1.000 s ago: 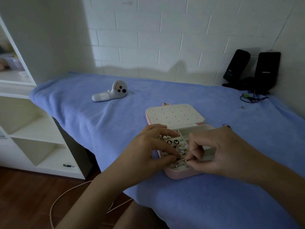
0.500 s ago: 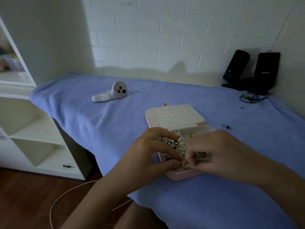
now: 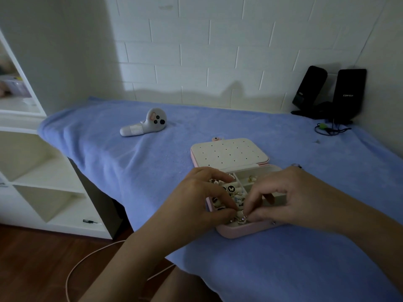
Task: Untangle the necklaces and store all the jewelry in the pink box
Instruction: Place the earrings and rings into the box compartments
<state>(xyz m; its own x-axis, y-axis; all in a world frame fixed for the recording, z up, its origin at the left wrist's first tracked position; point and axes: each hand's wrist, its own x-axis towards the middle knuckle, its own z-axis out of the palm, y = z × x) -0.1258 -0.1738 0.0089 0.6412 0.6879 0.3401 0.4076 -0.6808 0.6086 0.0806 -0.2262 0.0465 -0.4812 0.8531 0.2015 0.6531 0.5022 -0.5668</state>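
Against white brick wall point(image 3: 218, 51), blue-towelled table point(image 3: 135, 166) with pink box point(image 3: 231, 233), shelving point(image 3: 50, 188) beside.

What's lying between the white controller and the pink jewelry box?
Nothing. In the head view, only bare blue towel cloth lies between the white handheld controller and the open pink jewelry box.

Pink box point(image 3: 237, 232), blue cloth point(image 3: 135, 162), black speakers point(image 3: 349, 94), white controller point(image 3: 144, 125).
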